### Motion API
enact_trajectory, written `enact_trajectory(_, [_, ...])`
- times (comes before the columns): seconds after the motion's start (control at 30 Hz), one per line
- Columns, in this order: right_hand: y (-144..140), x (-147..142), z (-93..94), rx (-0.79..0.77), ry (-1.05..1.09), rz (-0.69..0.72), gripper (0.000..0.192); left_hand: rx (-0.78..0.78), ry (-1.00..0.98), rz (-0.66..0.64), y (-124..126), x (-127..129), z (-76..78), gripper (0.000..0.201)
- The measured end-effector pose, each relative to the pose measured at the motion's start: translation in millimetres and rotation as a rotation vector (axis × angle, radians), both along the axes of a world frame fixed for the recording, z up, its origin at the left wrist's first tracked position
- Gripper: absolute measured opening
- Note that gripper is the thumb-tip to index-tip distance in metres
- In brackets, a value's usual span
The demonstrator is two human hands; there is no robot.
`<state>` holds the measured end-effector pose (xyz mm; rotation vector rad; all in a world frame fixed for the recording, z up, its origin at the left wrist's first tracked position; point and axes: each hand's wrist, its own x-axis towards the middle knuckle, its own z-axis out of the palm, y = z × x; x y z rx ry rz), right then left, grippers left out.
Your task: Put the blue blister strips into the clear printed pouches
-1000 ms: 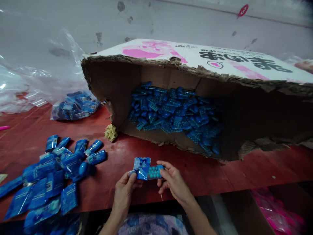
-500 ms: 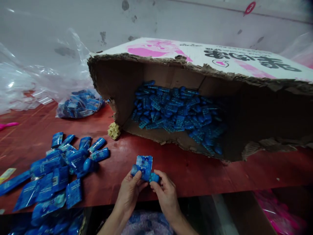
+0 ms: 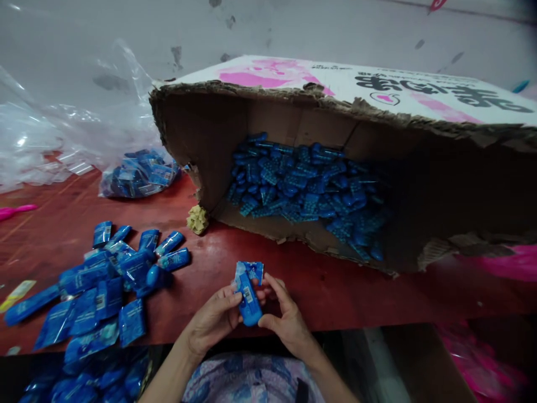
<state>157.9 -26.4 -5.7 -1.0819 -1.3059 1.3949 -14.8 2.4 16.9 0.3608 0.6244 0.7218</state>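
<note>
My left hand (image 3: 220, 313) is closed on a blue plastic case (image 3: 250, 304) with a barcode label and a rounded lower end, its thumb lying across the front. My right hand (image 3: 287, 319) is at the case's right side. Its thumb is at the case's lower edge, with the index finger spread away from it; some fingertips are partly hidden behind the case. Just beyond the case is a blue printed packet (image 3: 255, 270), partly covered; I cannot tell whether it is held or lies on the table.
Left lies a pile of blue packets (image 3: 94, 285), with a clear bag of packets (image 3: 140, 174) behind. A torn-edged carton (image 3: 268, 235) on its side holds many blue pieces (image 3: 302, 182). A crumpled yellow lump (image 3: 197, 219) sits by its corner on the red table (image 3: 335, 296).
The case has turned so its barcode side shows and it stands lengthwise between my hands. My right thumb and index finger have moved apart, off the small blue piece they pinched.
</note>
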Motion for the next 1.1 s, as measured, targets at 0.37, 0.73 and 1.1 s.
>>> enact_trajectory(0.37, [-3,-9,-11.7,0.036,0.132,0.077,0.052,0.046,0.048,0.123,-9,15,-4.3,0.023])
enact_trajectory(0.73, [21,-7,0.3,0.334,-0.657,-0.006,0.027,0.305,1.178,0.690,-6,-31,-1.5,0.047])
enact_trajectory(1.1, [48,-25,-16.1,0.390,-1.203,-0.200,0.015,0.363,1.201,0.622,-12,-15,-3.6,0.044])
